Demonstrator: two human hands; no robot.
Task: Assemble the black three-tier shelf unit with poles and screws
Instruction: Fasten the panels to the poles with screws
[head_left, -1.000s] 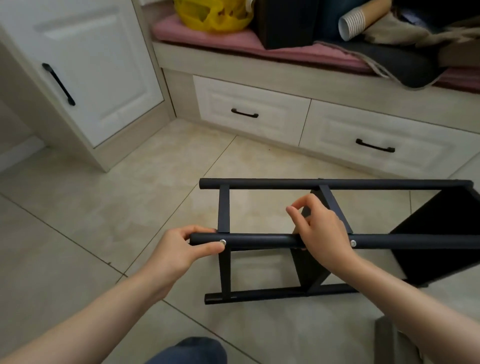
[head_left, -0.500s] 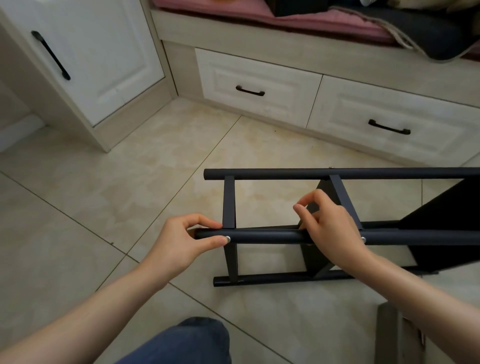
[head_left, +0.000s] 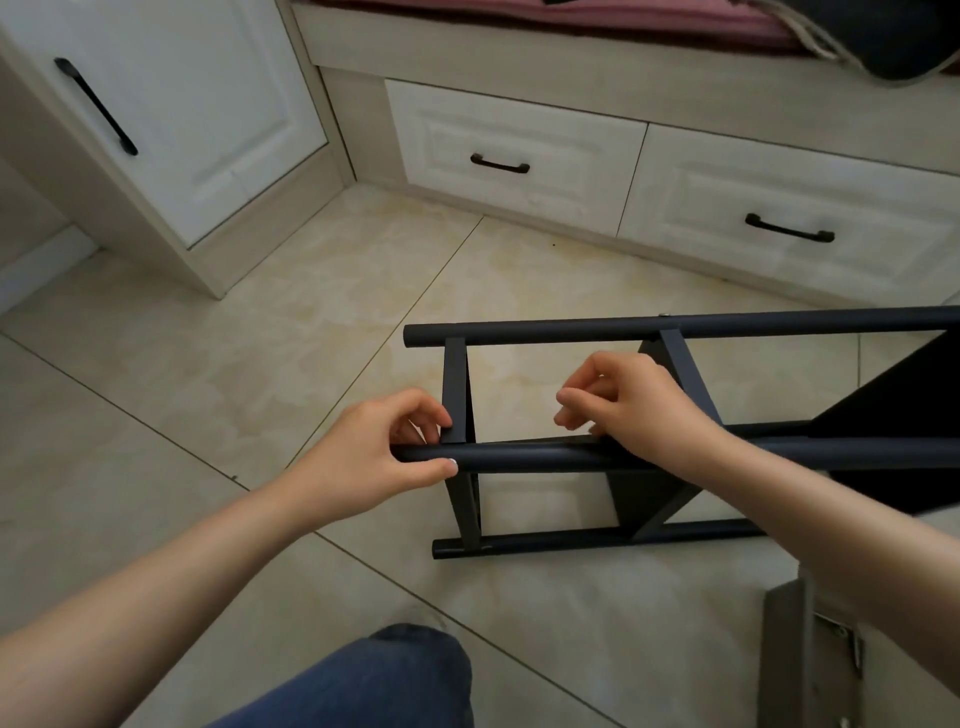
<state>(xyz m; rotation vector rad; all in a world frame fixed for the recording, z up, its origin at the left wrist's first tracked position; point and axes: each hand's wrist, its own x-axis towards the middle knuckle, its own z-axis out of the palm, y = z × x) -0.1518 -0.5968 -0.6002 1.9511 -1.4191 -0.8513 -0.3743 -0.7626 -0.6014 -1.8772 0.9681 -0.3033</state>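
pole (head_left: 530, 457): left hand (head_left: 363, 452) pinches end; right hand (head_left: 644, 410) loosely curled atop

Both bare forearms reach forward from the lower corners. The left hand (head_left: 374, 452) grips the end of a black pole (head_left: 530, 457), thumb underneath and fingers curled over the top. The right hand (head_left: 641, 410) rests its wrist across the same pole, fingers curled toward the thumb (whether they pinch anything is unclear).
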